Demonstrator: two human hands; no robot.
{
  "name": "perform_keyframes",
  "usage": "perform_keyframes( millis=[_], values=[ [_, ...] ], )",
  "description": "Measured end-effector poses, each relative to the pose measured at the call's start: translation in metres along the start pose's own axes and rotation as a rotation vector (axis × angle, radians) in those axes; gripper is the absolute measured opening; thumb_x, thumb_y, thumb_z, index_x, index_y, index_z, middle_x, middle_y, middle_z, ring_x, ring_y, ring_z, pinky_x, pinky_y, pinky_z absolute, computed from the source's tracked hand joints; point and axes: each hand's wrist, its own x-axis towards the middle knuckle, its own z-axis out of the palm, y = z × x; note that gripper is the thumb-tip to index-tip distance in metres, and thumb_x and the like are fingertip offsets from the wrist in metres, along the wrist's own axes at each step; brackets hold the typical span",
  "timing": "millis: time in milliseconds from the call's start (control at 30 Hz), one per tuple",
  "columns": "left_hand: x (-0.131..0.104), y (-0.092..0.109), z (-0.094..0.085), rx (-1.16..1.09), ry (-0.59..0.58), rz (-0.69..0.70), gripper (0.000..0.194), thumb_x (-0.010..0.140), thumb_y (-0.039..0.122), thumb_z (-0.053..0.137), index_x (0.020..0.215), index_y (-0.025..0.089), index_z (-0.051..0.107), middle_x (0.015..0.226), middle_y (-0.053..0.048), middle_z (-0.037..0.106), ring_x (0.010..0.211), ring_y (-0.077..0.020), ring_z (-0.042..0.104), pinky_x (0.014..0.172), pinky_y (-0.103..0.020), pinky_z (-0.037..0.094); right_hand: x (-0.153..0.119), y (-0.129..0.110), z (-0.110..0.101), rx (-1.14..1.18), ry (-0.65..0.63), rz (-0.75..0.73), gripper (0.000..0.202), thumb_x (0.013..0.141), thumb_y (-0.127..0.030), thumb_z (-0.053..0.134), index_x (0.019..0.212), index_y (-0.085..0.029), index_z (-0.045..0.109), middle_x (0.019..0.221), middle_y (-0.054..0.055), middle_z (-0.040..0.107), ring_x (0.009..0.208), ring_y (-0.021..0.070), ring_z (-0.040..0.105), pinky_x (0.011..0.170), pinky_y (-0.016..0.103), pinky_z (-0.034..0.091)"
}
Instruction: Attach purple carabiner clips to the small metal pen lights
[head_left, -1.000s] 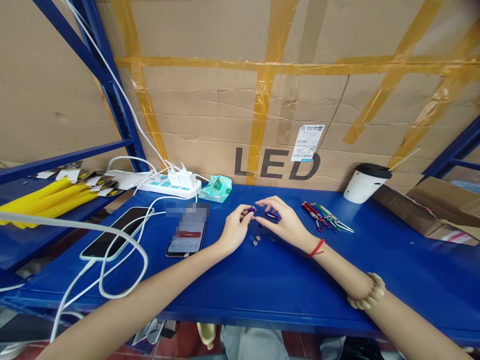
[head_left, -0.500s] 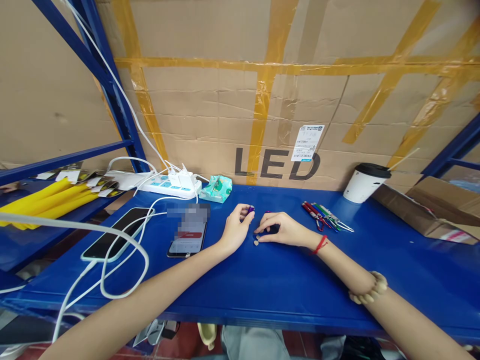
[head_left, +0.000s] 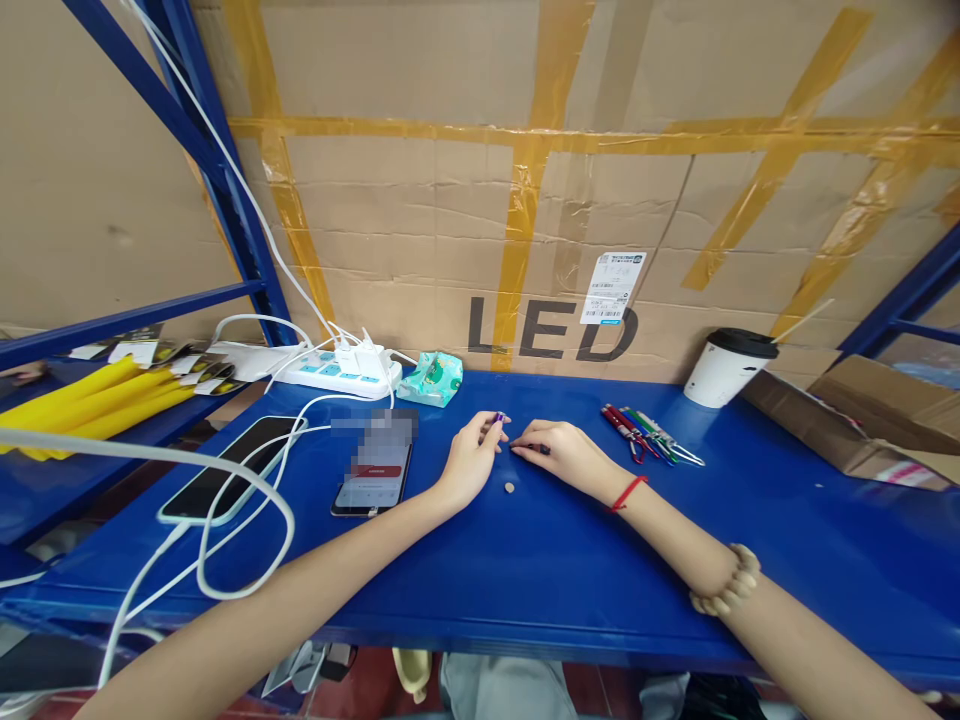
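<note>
Near the middle of the blue table (head_left: 592,570), my left hand (head_left: 472,458) is closed on a small purple piece (head_left: 499,418) at its fingertips. Just to its right, my right hand (head_left: 559,452) has its fingers pinched together; what they hold, if anything, is too small to name. The fingertips of both hands are close, with a narrow gap between them. A small round tan piece (head_left: 509,488) lies on the table just below the hands. Several red, green, blue and silver pens with clips (head_left: 649,435) lie to the right of my right hand.
At the left are a phone (head_left: 375,465), a second phone (head_left: 232,470) with looping white cables, and a power strip (head_left: 337,372) beside a green packet (head_left: 433,380). A lidded cup (head_left: 724,370) and an open cardboard box (head_left: 847,430) stand at the right. Taped cardboard (head_left: 420,220) rises behind.
My right hand has lifted away from the round tan piece, its fingertips moving up toward my left hand. The purple piece in my left hand has tilted slightly.
</note>
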Motion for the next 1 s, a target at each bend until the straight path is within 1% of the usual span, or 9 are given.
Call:
perform_keyframes(
  millis=[100,200,400,467,533,633,733,833,1000],
  values=[
    [-0.0002,0.0003,-0.0001,0.003,-0.009,-0.006,0.021,0.084,0.027,0.044,0.095,0.014,0.057,0.073,-0.001,0.056,0.062,-0.0094,0.049,0.063,-0.022,0.039,0.0005,-0.0007,0.0016,0.001,0.019,0.025,0.02,0.088,-0.025,0.05,0.091,-0.018,0.068,0.085,0.006,0.065,0.076,0.0158,0.061,0.071,0.025,0.046],
    [-0.0002,0.0003,-0.0004,0.017,-0.002,0.003,0.023,0.084,0.03,0.044,0.094,0.014,0.057,0.067,0.001,0.052,0.059,-0.0088,0.045,0.059,-0.021,0.036,0.001,-0.0039,0.0028,0.019,0.052,0.058,0.019,0.087,-0.025,0.05,0.089,-0.018,0.068,0.083,0.005,0.064,0.072,0.0146,0.06,0.066,0.025,0.046],
    [0.0,-0.0003,-0.0015,0.056,-0.025,0.019,0.027,0.086,0.034,0.039,0.091,0.015,0.057,0.061,0.003,0.045,0.057,-0.0084,0.04,0.056,-0.02,0.03,0.0019,-0.0093,0.0006,0.087,0.208,0.111,0.017,0.087,-0.024,0.05,0.085,-0.018,0.067,0.085,0.004,0.063,0.072,0.014,0.058,0.062,0.023,0.044],
    [-0.0001,-0.0007,-0.0017,0.077,-0.03,0.03,0.027,0.087,0.034,0.038,0.09,0.015,0.057,0.061,0.003,0.045,0.058,-0.0086,0.041,0.057,-0.02,0.03,0.002,-0.009,0.0002,0.097,0.224,0.121,0.017,0.087,-0.023,0.05,0.084,-0.018,0.067,0.085,0.004,0.063,0.071,0.0141,0.058,0.061,0.024,0.043],
    [-0.0002,-0.0012,-0.0017,0.085,-0.034,0.033,0.027,0.087,0.034,0.037,0.09,0.015,0.057,0.061,0.003,0.045,0.058,-0.0089,0.041,0.057,-0.02,0.031,0.0021,-0.0086,0.0006,0.108,0.199,0.11,0.017,0.087,-0.024,0.051,0.083,-0.018,0.066,0.083,0.004,0.063,0.07,0.0139,0.058,0.061,0.024,0.043],
    [0.0,-0.001,-0.0014,0.081,-0.023,0.029,0.028,0.087,0.033,0.036,0.092,0.016,0.057,0.062,0.003,0.046,0.06,-0.0096,0.043,0.059,-0.021,0.032,0.002,-0.0087,0.0017,0.12,0.122,0.063,0.016,0.086,-0.024,0.051,0.084,-0.018,0.067,0.082,0.004,0.063,0.069,0.0135,0.058,0.063,0.024,0.044],
    [0.0001,0.0007,-0.0012,0.089,0.007,0.032,0.024,0.087,0.029,0.037,0.092,0.016,0.056,0.064,0.002,0.048,0.065,-0.0106,0.047,0.066,-0.021,0.035,0.0018,-0.0092,0.0021,0.107,0.052,0.04,0.016,0.086,-0.023,0.053,0.085,-0.018,0.067,0.08,0.004,0.062,0.068,0.0135,0.057,0.062,0.023,0.044],
    [0.0,0.0022,-0.0014,0.12,0.042,0.027,0.019,0.085,0.025,0.039,0.091,0.016,0.056,0.067,0.002,0.051,0.07,-0.0112,0.05,0.072,-0.021,0.037,0.0016,-0.0086,0.002,0.096,0.033,0.035,0.015,0.085,-0.023,0.053,0.086,-0.018,0.067,0.08,0.004,0.062,0.069,0.0139,0.058,0.063,0.024,0.044],
    [0.0003,-0.0003,-0.0009,0.16,0.059,0.018,0.02,0.085,0.021,0.039,0.095,0.017,0.055,0.071,0.001,0.054,0.07,-0.0114,0.051,0.071,-0.022,0.038,0.0009,-0.0082,0.0015,0.092,0.02,0.062,0.013,0.083,-0.02,0.056,0.085,-0.018,0.068,0.081,0.003,0.063,0.067,0.0126,0.058,0.061,0.023,0.045]
  ],
)
